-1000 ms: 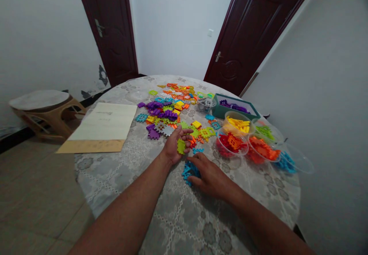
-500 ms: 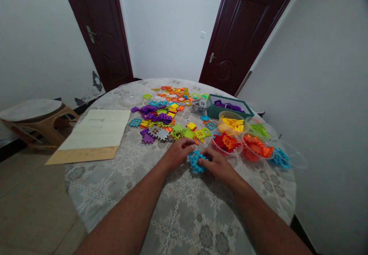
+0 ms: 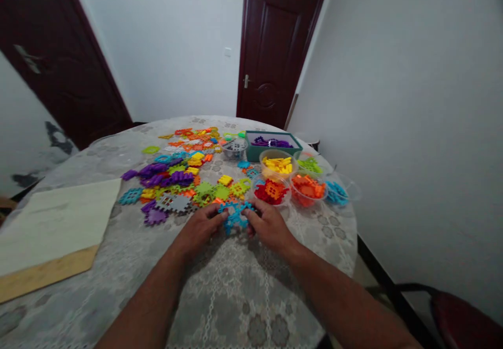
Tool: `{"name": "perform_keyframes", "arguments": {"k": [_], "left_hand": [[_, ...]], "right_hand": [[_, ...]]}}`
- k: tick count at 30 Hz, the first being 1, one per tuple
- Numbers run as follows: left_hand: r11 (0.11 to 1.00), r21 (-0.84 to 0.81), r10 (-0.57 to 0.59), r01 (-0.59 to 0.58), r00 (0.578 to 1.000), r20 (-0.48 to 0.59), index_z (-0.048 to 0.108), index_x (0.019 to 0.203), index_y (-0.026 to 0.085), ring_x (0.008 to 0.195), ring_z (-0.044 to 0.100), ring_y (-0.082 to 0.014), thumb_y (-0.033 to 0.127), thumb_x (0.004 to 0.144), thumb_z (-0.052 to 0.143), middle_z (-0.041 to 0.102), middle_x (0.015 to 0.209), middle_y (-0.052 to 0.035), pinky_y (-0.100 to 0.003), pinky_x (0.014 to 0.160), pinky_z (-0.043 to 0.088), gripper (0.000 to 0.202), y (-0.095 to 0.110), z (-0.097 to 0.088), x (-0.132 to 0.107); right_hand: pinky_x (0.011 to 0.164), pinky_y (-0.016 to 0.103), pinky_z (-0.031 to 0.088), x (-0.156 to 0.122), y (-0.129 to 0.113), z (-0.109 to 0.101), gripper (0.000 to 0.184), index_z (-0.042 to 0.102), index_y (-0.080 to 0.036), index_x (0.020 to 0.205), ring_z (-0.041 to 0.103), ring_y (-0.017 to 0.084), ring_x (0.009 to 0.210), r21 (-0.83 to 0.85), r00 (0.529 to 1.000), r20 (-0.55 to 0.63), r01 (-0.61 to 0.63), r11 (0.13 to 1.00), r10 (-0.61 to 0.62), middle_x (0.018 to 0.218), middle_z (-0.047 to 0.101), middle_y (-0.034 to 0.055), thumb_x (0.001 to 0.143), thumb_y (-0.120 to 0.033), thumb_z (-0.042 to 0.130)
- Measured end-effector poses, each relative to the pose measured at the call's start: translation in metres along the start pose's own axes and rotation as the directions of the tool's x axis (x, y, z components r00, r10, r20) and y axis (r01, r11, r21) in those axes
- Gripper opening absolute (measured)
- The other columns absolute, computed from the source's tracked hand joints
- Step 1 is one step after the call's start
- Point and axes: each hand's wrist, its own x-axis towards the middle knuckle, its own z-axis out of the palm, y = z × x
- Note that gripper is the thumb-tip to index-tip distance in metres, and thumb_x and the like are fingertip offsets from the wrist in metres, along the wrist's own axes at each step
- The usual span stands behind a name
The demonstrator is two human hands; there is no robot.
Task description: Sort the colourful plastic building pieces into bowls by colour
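Note:
Blue interlocking plastic pieces (image 3: 236, 216) with notched edges are held between my two hands, just above the near part of the table. My left hand (image 3: 201, 228) pinches their left side between thumb and fingers. On the opposite side, my right hand (image 3: 269, 223) grips them the same way. Just beyond my fingers lie loose green pieces (image 3: 208, 192) and grey pieces (image 3: 173, 202). Close to my right hand stands a clear tub of red pieces (image 3: 271, 192). How many blue pieces are joined cannot be made out.
A heap of purple pieces (image 3: 165, 175) lies left of centre. Tubs of yellow pieces (image 3: 278, 165), orange pieces (image 3: 308, 186) and blue pieces (image 3: 337, 193) line the right, before a green box (image 3: 255, 152). A paper sheet (image 3: 66, 223) covers the left side of the patterned tablecloth (image 3: 231, 286).
The view has turned right. My left hand has come onto the blue pieces, which only my right hand clearly held before. They now span both hands.

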Motion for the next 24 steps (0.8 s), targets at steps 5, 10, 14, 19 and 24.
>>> {"name": "perform_keyframes", "arguments": {"k": [5,10,14,19,24], "left_hand": [[0.995,0.099,-0.02,0.02,1.0,0.004,0.076,0.103,0.019,0.062,0.053,-0.0195,0.061,0.085,0.069,0.062,0.071,-0.0029,-0.031,0.056,0.037,0.047,-0.001,-0.002,0.004],[0.987,0.156,-0.034,0.031,0.999,0.011,0.077,0.103,0.019,0.061,0.052,-0.0185,0.065,0.085,0.068,0.062,0.069,-0.001,-0.029,0.057,0.038,0.05,0.0,-0.002,0.005],[0.995,0.094,-0.037,0.038,0.999,-0.012,0.078,0.101,0.02,0.057,0.049,-0.0173,0.067,0.083,0.071,0.057,0.063,0.001,-0.027,0.055,0.035,0.05,0.0,-0.001,0.005],[1.0,0.021,-0.02,0.021,0.999,-0.049,0.078,0.098,0.021,0.054,0.05,-0.0178,0.063,0.079,0.077,0.057,0.06,0.0008,-0.026,0.052,0.035,0.046,-0.002,-0.001,0.006],[1.0,0.016,-0.004,0.005,0.998,-0.062,0.076,0.098,0.021,0.057,0.053,-0.0169,0.06,0.084,0.073,0.061,0.064,-0.0001,-0.026,0.055,0.04,0.042,-0.009,-0.002,0.007]], "right_hand": [[0.061,0.024,0.051,-0.027,-0.027,-0.057,0.026,0.071,-0.022,0.119,0.064,0.013,0.061,-0.155,0.999,0.035,0.02,0.988,-0.015,0.072,0.066,-0.0031,0.1,-0.036,0.058],[0.073,0.032,0.055,-0.037,-0.014,-0.155,0.033,0.068,-0.019,0.121,0.067,0.019,0.075,-0.451,0.935,-0.334,-0.048,0.891,-0.119,0.089,0.072,0.0044,0.099,-0.034,0.05],[0.099,0.045,0.052,-0.029,0.008,-0.232,0.039,0.07,-0.014,0.123,0.067,0.029,0.101,-0.75,0.725,-0.545,-0.197,0.631,-0.421,0.112,0.073,0.0163,0.094,-0.03,0.049],[0.102,0.05,0.051,-0.028,0.021,-0.258,0.042,0.071,-0.011,0.123,0.065,0.032,0.108,-0.787,0.62,-0.589,-0.295,0.542,-0.518,0.116,0.071,0.0212,0.091,-0.023,0.046],[0.102,0.044,0.052,-0.049,0.004,-0.185,0.033,0.075,-0.019,0.111,0.069,0.028,0.104,-0.783,0.739,-0.466,-0.089,0.616,-0.486,0.11,0.076,0.0141,0.099,-0.027,0.046]]}}
